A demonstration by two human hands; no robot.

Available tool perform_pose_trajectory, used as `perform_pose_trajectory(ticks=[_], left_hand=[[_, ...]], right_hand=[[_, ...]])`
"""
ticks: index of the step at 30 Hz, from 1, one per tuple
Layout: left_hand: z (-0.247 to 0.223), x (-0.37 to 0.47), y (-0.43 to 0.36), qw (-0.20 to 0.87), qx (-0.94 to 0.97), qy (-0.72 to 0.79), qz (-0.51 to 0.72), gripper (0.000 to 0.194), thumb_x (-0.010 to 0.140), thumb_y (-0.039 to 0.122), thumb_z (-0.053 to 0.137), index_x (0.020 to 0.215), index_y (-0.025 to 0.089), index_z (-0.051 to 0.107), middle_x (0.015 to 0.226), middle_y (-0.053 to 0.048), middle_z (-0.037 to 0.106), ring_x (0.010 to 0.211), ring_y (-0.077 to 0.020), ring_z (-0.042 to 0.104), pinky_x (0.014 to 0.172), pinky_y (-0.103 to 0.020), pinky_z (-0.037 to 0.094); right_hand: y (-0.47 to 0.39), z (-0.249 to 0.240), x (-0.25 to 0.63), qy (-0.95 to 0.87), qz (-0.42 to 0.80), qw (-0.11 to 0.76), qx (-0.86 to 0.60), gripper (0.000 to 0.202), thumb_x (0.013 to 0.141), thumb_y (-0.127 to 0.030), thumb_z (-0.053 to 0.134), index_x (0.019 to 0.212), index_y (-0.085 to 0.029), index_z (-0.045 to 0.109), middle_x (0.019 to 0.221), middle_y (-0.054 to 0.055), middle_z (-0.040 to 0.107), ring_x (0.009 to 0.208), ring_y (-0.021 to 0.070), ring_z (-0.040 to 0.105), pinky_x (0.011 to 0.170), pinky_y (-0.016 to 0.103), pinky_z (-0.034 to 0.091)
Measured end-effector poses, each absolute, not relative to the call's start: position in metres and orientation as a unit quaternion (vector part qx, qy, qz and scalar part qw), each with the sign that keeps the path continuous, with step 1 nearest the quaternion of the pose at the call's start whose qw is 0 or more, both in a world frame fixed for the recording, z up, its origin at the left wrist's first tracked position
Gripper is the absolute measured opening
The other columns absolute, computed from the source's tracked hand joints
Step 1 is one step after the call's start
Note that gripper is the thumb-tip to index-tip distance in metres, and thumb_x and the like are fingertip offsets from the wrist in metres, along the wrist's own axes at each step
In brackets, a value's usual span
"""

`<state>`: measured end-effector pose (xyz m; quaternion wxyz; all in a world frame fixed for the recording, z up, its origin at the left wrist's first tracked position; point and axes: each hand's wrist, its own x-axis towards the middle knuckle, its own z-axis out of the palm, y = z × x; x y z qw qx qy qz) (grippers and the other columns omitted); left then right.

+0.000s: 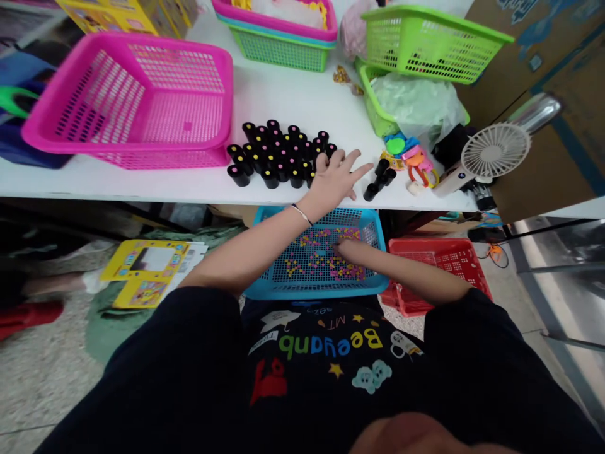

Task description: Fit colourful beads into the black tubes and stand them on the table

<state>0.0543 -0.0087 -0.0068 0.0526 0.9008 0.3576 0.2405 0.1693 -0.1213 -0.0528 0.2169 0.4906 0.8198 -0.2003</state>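
Several black cylinders [282, 154] with pink or yellow dots on top stand grouped on the white table. My left hand [334, 176] is over the right edge of the group, its fingers spread and nothing seen in them. To its right are several black cylinders [378, 180] without visible dots. A blue basket [314, 289] on my lap holds many small pink and yellow pieces [347, 271]. My right hand [347, 249] reaches down into this basket among the pieces; its fingertips are hidden or too small to make out.
A pink basket [186, 126] stands at the table's left. Stacked baskets [283, 50] and green baskets [425, 47] are at the back. A small fan [494, 151] is on the right, a red basket [435, 252] below. Someone's foot [94, 280] shows at the left.
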Motion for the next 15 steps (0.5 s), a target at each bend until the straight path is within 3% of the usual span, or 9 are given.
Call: perform_pose_trajectory(ticks=[2, 8, 11, 15], left_hand=[[-0.01, 0.066, -0.018, 0.057, 0.898, 0.36, 0.247, 0.068, 0.085, 0.045, 0.091, 0.144, 0.028, 0.064, 0.166, -0.018, 0.047, 0.143, -0.0469, 0.044, 0.114, -0.061, 0.035], [-0.019, 0.077, -0.039, 0.077, 0.893, 0.375, 0.237, 0.033, 0.098, 0.032, 0.073, 0.131, 0.025, 0.071, 0.16, -0.018, 0.054, 0.139, -0.0437, 0.048, 0.11, -0.061, 0.04], [-0.022, 0.062, -0.03, 0.116, 0.91, 0.325, 0.23, 0.026, 0.099, 0.028, 0.067, 0.123, 0.02, 0.07, 0.142, -0.018, 0.066, 0.132, -0.0389, 0.056, 0.107, -0.054, 0.046], [-0.033, 0.037, -0.006, 0.246, 0.91, 0.251, 0.219, 0.027, 0.094, 0.026, 0.065, 0.119, 0.018, 0.066, 0.108, -0.011, 0.074, 0.1, -0.0235, 0.07, 0.091, -0.036, 0.056]], right_hand=[[-0.121, -0.053, 0.166, 0.823, -0.197, 0.21, 0.491, 0.031, 0.105, 0.0, 0.046, 0.111, -0.007, 0.075, 0.113, 0.017, 0.079, 0.095, 0.0204, 0.078, 0.081, 0.024, 0.057], [-0.12, -0.051, 0.158, 0.818, -0.197, 0.187, 0.506, 0.028, 0.103, 0.002, 0.048, 0.097, -0.009, 0.074, 0.106, 0.016, 0.082, 0.096, 0.0203, 0.079, 0.085, 0.025, 0.058], [-0.117, -0.053, 0.157, 0.812, -0.212, 0.188, 0.509, 0.029, 0.101, 0.004, 0.047, 0.096, -0.007, 0.073, 0.107, 0.019, 0.081, 0.098, 0.023, 0.079, 0.087, 0.029, 0.06], [-0.115, -0.059, 0.159, 0.811, -0.236, 0.177, 0.505, 0.024, 0.097, 0.004, 0.053, 0.095, -0.006, 0.074, 0.11, 0.02, 0.08, 0.101, 0.025, 0.079, 0.088, 0.029, 0.06]])
